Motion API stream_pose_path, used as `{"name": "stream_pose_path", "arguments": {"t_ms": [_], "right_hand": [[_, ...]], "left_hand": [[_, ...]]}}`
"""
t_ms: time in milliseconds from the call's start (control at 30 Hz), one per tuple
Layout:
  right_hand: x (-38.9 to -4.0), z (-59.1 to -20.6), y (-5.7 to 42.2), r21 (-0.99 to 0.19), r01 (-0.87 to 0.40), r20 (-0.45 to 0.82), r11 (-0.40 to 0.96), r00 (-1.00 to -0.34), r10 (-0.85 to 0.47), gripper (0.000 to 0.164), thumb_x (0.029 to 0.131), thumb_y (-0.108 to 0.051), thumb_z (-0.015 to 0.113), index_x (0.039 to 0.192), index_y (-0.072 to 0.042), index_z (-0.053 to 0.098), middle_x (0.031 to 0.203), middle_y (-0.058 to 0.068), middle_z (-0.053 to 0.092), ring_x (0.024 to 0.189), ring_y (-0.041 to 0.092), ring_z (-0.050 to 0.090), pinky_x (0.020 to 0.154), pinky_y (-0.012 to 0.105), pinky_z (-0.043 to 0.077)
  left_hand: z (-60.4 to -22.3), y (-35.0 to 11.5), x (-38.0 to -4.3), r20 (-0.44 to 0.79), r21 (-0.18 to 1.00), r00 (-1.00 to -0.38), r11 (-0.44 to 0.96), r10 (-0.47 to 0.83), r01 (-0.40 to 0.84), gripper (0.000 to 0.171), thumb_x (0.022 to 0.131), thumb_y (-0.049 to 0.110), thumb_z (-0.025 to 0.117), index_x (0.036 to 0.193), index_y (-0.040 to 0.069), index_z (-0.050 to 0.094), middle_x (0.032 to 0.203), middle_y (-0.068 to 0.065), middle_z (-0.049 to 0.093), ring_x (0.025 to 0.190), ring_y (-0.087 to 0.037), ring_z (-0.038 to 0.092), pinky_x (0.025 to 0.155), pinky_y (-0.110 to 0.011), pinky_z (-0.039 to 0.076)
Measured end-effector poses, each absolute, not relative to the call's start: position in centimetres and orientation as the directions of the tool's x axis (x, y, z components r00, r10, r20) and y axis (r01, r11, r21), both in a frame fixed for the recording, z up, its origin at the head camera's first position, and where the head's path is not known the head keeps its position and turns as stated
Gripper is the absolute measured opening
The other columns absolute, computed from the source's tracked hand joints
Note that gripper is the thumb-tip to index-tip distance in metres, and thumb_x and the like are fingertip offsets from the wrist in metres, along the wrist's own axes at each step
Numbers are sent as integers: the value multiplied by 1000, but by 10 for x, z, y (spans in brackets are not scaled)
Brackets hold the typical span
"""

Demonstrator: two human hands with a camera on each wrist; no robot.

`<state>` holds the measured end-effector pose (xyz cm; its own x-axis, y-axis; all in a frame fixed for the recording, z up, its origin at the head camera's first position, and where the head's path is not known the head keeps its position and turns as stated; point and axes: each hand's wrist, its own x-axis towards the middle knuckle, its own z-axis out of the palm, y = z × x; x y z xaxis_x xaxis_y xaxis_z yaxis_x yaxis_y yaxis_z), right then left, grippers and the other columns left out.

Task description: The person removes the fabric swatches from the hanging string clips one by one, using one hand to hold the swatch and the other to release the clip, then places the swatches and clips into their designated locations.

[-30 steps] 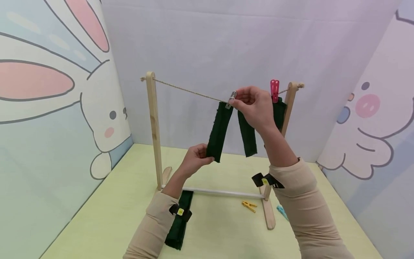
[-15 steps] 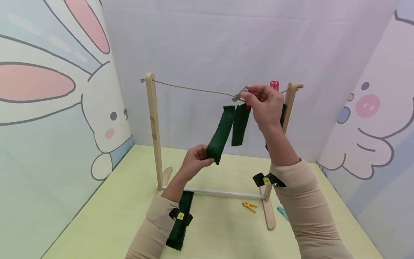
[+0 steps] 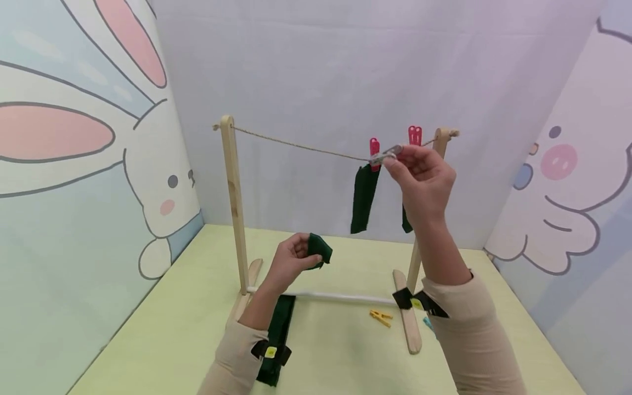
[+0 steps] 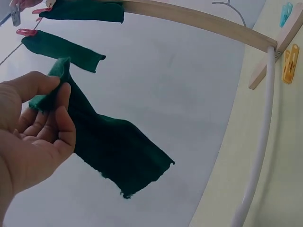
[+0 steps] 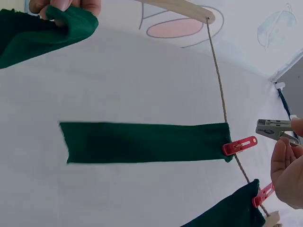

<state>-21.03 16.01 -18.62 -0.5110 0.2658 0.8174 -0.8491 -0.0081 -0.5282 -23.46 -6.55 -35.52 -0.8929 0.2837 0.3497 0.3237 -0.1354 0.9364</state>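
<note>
**Left hand (image 3: 292, 260) pinches a loose green strip (image 3: 320, 249); right hand (image 3: 427, 184) holds a grey clip (image 3: 385, 156)**

At the far left, a rabbit drawing (image 3: 170, 206) covers the wall. Next comes the wooden left post (image 3: 234, 203), from whose top a thin rope (image 3: 296, 145) slopes down toward the middle. Beside the post's foot, a folded dark green cloth (image 3: 282, 321) lies on the desk (image 3: 173, 307), partly covered by the left sleeve (image 3: 237, 351).

The left hand is raised above it, its thumb and fingers grasping one end of the loose strip, well apart from the rope; the left wrist view shows the rest extending past the hand. A white bar (image 3: 340, 298) runs low between the posts.

Further right, a hung strip (image 3: 364, 200) dangles from the rope under a red clip (image 3: 374, 145). Below, a yellow clip (image 3: 380, 317) lies on the desk. The right hand's fingers grasp the grey clip, which the right wrist view shows apart from the rope.

Behind that hand are a second red clip (image 3: 415, 135) with another hung strip (image 4: 83, 11), mostly hidden in the head view, and the right post (image 3: 441, 144). A blue clip (image 3: 428, 323) lies near its foot. A pig drawing (image 3: 560, 160) ends the row.
</note>
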Motion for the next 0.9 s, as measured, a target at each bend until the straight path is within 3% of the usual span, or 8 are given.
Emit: {"name": "stream_pose_path", "arguments": {"t_ms": [300,533,900], "right_hand": [[-185,-234,183,-654,-754,712,-55,-639,292,25,79,3,71,102,4,65,94,13,67,82,21,62,76,22,50],[-173,-272,192,-761,-647,592,-46,-722,358,26,78,2,72,101,7,63,90,11,65,77,18,59,72,21,50],[-162,-309,199,-873,-479,403,-95,-817,413,30,77,1,74,105,6,62,93,9,64,78,18,56,72,20,50]], "left_hand": [[-372,-66,-207,252,967,-942,-86,220,239,35,81,-10,63,115,-5,55,98,-14,62,87,-24,60,71,-29,50],[-392,-72,-199,184,982,-964,-75,192,173,39,83,-9,59,121,-4,53,105,-15,61,89,-25,59,70,-35,49],[-411,-77,-194,164,986,-949,-63,269,152,38,84,-11,56,121,-7,51,107,-19,59,87,-24,57,68,-27,46]]}}
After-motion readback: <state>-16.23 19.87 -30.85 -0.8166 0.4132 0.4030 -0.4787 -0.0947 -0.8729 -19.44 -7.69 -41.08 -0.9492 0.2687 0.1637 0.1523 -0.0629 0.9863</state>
